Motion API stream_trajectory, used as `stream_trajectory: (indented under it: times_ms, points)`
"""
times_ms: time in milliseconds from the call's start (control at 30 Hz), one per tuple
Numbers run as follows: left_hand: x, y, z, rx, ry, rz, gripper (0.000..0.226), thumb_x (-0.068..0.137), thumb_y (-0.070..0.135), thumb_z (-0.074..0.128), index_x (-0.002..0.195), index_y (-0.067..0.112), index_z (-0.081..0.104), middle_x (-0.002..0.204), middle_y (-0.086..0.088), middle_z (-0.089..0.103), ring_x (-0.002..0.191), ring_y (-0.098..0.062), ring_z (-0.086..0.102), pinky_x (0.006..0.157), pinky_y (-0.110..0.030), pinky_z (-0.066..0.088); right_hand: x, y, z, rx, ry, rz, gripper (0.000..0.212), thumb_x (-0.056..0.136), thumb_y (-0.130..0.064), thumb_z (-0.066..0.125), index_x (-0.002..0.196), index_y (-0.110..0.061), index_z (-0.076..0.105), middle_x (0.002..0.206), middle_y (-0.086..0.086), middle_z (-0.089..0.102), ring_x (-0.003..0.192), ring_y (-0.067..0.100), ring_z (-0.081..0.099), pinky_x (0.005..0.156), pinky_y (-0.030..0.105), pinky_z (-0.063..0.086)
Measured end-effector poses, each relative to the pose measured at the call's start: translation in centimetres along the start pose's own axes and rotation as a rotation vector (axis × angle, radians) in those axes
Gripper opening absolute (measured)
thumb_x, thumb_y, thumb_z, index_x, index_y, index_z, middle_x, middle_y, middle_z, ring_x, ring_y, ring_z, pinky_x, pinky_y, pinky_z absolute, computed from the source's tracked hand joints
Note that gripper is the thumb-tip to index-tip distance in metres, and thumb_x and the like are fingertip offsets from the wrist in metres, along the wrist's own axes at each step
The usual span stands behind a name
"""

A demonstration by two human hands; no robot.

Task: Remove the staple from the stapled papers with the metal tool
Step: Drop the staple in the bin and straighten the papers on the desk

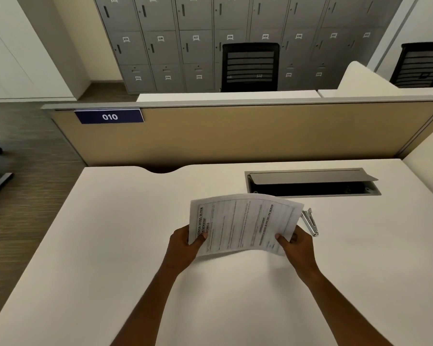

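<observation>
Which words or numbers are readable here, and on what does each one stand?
"010": blue sign on the partition.
"027", "028", "029": tags on lockers.
Other locker tags: blurred.
"AS PER", "NOMICS": heading on the papers, only partly readable.
Other print on the papers: too small.

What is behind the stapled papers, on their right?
A slim silver metal tool lies on the white desk; the printed white papers hide its left end.
</observation>
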State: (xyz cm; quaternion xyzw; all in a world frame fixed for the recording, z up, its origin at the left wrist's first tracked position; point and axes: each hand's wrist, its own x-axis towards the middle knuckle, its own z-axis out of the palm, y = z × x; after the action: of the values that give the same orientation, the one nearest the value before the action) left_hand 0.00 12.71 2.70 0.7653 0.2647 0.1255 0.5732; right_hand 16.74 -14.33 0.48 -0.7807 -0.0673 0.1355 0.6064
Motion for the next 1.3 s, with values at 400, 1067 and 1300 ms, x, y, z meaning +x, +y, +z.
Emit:
stream_trajectory:
  times_ms: [400, 1067, 1300]
  points:
    - [1.5, 13.1, -5.8, 0.281, -0.286, 0.247, 0.020, 0.094, 0.019, 0.072, 0.109, 0.031, 0.078, 0.102, 0.025, 0.077, 0.094, 0.002, 0.075, 0.080, -0.020, 0.061, -1.3, -10.5, -1.8, -0.164, 0.062, -0.236, 0.095, 0.080, -0.017, 0.083, 0.154, -0.020, 0.024, 0.159, 0.003, 0.032, 0.139, 0.016, 0.037, 0.110, 0.040, 0.042]
    - [0.3, 22.3, -6.8, 0.732, -0.408, 0.420, 0.029, 0.092, 0.021, 0.064, 0.117, 0.029, 0.075, 0.117, 0.015, 0.077, 0.095, -0.011, 0.070, 0.074, -0.029, 0.061, -5.0, -21.7, -0.1, -0.142, -0.318, -0.640, 0.024, 0.092, -0.003, 0.067, 0.112, -0.015, 0.070, 0.101, -0.006, 0.075, 0.094, 0.016, 0.072, 0.078, 0.035, 0.062]
    - [0.5, 19.3, -8.4, 0.524, -0.294, 0.322, 0.015, 0.090, 0.029, 0.076, 0.104, 0.024, 0.078, 0.100, 0.011, 0.079, 0.089, -0.014, 0.073, 0.075, -0.038, 0.063, -4.4, -19.2, -0.2, -0.013, -0.261, -0.560, 0.018, 0.095, -0.006, 0.065, 0.110, -0.010, 0.073, 0.098, 0.000, 0.077, 0.091, 0.020, 0.074, 0.074, 0.030, 0.062]
